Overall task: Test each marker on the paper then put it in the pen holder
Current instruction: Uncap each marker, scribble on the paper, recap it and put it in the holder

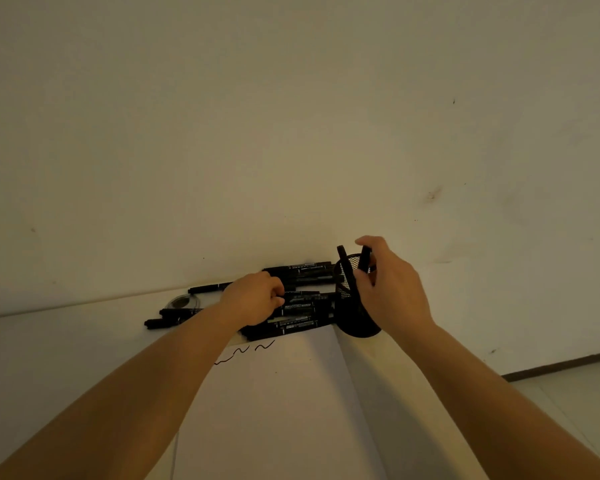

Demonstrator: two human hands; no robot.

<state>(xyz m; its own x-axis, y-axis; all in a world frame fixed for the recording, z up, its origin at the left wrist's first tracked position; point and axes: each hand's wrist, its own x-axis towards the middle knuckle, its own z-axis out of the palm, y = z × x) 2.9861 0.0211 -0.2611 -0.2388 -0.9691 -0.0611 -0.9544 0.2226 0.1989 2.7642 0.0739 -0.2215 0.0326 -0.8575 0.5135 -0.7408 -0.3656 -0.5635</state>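
Note:
A black mesh pen holder [352, 320] stands at the far right corner of the white paper [277, 410]. One black marker [343, 256] leans inside it. My right hand [388, 285] is over the holder's rim and pinches a second black marker [364, 258] that stands upright in the holder. A pile of several black markers [302, 306] lies left of the holder along the wall. My left hand [253, 299] rests on this pile, its fingers curled round one marker. Three black squiggles [246, 353] are drawn near the paper's far edge.
More black markers [173, 317] and a coil of clear tape or wire [182, 301] lie at the left of the pile. The white table [49, 355] meets a pale wall right behind the markers. Floor shows at the right [568, 389].

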